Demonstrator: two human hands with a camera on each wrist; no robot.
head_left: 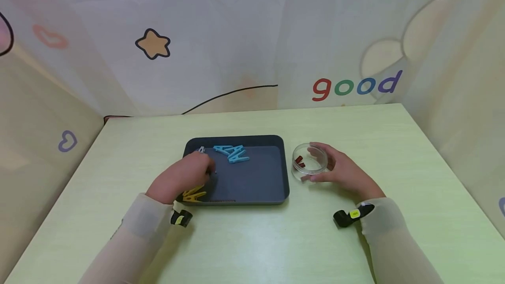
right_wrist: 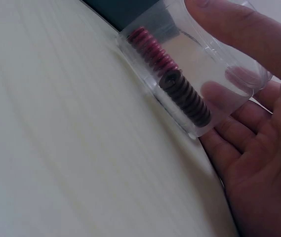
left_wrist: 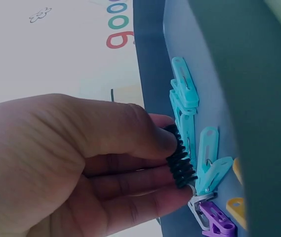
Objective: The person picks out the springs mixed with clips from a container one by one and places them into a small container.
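Note:
My left hand is over the left part of the grey tray, and its thumb and fingers pinch a black coil spring. Near the fingertips lie light-blue clothespins, a purple clothespin and a silvery clip. To the right of the tray, my right hand holds a clear round container by its side, thumb and fingers around it. Inside the container are a red coil spring and a dark brown one.
Yellow clothespins lie in the tray's front left corner, partly under the left hand. The tray's raised rim surrounds the clothespins. Tray and container stand on a pale wooden table with a printed cloth behind it.

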